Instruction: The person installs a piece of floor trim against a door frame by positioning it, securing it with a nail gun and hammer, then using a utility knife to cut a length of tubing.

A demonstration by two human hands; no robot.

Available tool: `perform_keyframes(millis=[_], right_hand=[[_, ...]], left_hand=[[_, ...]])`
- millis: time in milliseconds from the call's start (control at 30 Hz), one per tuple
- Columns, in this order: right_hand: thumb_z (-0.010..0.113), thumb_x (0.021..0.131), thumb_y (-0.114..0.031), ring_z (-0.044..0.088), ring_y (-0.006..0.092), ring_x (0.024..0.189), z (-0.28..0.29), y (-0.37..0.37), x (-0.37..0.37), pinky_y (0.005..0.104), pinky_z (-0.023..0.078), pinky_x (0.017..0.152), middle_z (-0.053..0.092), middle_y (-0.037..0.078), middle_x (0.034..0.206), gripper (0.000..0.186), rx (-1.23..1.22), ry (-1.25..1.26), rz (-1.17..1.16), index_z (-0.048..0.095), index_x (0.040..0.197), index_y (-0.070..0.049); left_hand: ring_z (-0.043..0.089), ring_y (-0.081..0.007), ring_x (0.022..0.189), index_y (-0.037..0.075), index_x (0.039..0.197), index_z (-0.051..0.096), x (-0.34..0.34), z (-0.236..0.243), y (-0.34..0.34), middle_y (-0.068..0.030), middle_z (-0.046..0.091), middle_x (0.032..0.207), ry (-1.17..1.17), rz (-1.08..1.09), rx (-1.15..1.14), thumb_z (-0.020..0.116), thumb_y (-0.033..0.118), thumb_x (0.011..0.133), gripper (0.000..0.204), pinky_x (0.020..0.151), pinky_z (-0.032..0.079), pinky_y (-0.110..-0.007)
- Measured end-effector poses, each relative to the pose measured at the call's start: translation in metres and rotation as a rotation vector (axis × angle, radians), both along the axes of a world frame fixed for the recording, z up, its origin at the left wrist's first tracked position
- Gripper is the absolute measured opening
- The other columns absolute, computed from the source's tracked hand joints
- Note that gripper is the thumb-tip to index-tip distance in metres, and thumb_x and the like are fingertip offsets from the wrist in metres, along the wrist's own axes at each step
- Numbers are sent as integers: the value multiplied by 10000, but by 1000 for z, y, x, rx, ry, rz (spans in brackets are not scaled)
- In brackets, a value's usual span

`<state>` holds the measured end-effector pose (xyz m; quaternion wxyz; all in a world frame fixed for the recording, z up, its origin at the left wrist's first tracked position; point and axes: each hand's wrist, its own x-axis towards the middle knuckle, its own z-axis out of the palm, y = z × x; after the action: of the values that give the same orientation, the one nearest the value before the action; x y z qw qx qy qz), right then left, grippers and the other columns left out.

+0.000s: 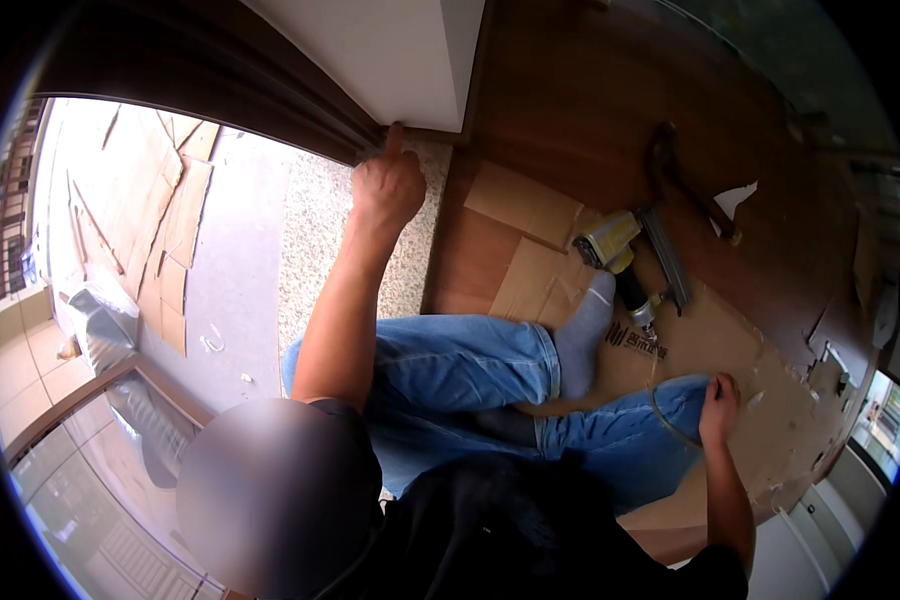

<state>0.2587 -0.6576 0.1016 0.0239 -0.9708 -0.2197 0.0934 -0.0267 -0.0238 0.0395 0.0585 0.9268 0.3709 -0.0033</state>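
My left hand (390, 187) reaches out with its index finger extended to the foot of the dark door frame (355, 130), where it meets the white wall (430, 85). Its other fingers are curled, and nothing shows in them. On my bent right knee lies my right hand (719, 408), fingers loosely bent, with nothing seen in it. A yellow and black air nail gun (612, 240) rests on cardboard (530, 285) beyond my socked foot (582, 340). Its thin air hose (660, 412) runs over my jeans toward my right wrist.
A hammer (695, 195) lies on the brown wood floor (570, 90), beside a white scrap (735, 200). Speckled stone threshold (310, 215) borders the doorway. Outside are torn cardboard pieces (175, 265) and a clear plastic bag (105, 310). A larger cardboard sheet (740, 350) spreads to my right.
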Motion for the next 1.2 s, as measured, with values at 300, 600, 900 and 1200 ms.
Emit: perform_keyframes(millis=[300, 600, 900, 1200], right_hand=[[609, 1009, -200, 623, 392, 1119, -4, -3, -1, 456, 496, 979, 680, 171, 1198, 242, 37, 13, -4, 690, 1136, -11], [604, 1013, -200, 622, 395, 1128, -2, 0, -5, 459, 495, 985, 685, 172, 1207, 253, 20, -3, -22, 693, 1147, -5], [601, 1013, -205, 623, 389, 1152, -5, -6, -1, 452, 495, 1001, 684, 171, 1231, 273, 9, -22, 16, 696, 1170, -3], [608, 1016, -196, 623, 392, 1120, -5, -1, -1, 439, 484, 992, 688, 178, 1177, 243, 20, -19, 8, 683, 1135, 2]], left_hand=[[732, -434, 965, 27, 1062, 720, 16, 7, -20, -276, 399, 1591, 19, 57, -108, 572, 159, 899, 257, 875, 598, -515], [748, -404, 918, 9, 978, 724, 15, 3, -12, -295, 358, 1621, 91, 30, -103, 591, 155, 901, 212, 821, 608, -497], [734, -418, 993, 33, 1026, 724, 16, 12, -18, -222, 391, 1627, 85, 72, -115, 610, 238, 912, 261, 885, 588, -515], [742, -391, 988, 37, 1050, 731, 13, 6, -5, -212, 391, 1632, 130, 63, -113, 651, 267, 897, 287, 886, 593, -497]])
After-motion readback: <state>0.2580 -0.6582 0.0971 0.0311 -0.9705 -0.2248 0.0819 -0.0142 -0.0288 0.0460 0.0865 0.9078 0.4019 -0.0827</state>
